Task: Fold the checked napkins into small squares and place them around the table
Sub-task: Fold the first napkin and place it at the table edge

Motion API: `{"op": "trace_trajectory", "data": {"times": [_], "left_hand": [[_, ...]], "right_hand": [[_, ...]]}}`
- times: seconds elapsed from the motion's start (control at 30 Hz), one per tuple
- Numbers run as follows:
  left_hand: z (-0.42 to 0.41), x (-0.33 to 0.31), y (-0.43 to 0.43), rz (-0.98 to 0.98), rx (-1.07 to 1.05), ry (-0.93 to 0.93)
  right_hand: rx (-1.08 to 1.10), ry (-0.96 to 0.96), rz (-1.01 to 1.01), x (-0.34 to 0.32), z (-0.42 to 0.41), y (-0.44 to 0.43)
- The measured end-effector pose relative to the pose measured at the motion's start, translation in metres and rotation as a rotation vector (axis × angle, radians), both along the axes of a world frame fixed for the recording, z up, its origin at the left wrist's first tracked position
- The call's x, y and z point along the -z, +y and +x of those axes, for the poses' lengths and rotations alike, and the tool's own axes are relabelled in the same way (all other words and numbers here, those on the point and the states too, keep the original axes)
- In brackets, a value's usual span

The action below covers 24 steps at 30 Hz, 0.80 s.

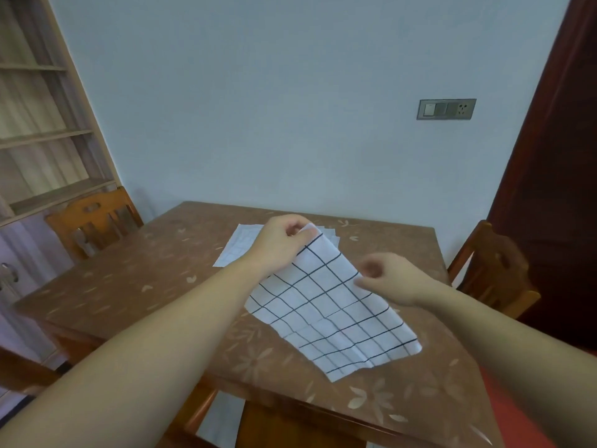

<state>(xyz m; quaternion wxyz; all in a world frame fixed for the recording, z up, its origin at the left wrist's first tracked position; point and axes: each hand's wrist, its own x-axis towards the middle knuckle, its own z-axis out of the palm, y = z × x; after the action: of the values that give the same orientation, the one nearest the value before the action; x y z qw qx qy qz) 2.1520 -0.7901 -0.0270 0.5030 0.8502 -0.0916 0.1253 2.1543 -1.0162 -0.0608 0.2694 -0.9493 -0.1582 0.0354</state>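
Observation:
A white napkin with dark checks (332, 315) is lifted at its far end above the brown table (129, 286), while its near end lies on the tabletop. My left hand (281, 244) pinches the napkin's top corner. My right hand (391, 279) pinches its right edge lower down. Behind my left hand a stack of more white checked napkins (240, 245) lies flat on the table, partly hidden by my hand and the lifted napkin.
A wooden chair (93, 221) stands at the table's left side and another chair (494, 270) at its right. A shelf unit (42, 124) fills the left wall, a dark door (555, 156) the right. The wall is close behind the table.

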Motion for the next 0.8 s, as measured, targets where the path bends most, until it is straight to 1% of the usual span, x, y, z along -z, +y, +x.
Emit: {"op": "trace_trajectory", "data": {"times": [0.07,0.13,0.2,0.27,0.33,0.47,0.6,0.67,0.8], "left_hand": [[0.001,0.000,-0.008,0.024,0.034,-0.021],[0.002,-0.002,-0.012,0.056,0.045,-0.045],[0.002,-0.004,-0.015,0.086,0.044,-0.069],[0.003,-0.007,-0.016,0.069,0.039,-0.091],[0.005,-0.012,-0.015,0.045,-0.001,-0.133],[0.013,-0.023,-0.004,0.043,-0.115,-0.216],[0.020,-0.028,0.010,0.037,-0.245,-0.262],[0.024,-0.030,0.015,0.031,-0.321,-0.285],[0.029,-0.028,0.026,-0.049,-0.425,-0.262]], "right_hand": [[-0.021,-0.093,0.214,-0.015,-0.002,0.023],[-0.018,-0.154,0.362,-0.025,-0.001,0.036],[-0.008,-0.173,0.483,-0.031,0.001,0.041],[-0.007,-0.164,0.529,-0.035,0.002,0.041],[-0.021,-0.165,0.471,-0.033,0.004,0.037],[-0.080,-0.142,0.153,-0.016,0.003,0.016],[-0.090,-0.005,-0.059,0.015,0.003,-0.015],[-0.062,0.080,-0.162,0.032,0.003,-0.029],[-0.006,0.198,-0.326,0.048,0.002,-0.053]]}}
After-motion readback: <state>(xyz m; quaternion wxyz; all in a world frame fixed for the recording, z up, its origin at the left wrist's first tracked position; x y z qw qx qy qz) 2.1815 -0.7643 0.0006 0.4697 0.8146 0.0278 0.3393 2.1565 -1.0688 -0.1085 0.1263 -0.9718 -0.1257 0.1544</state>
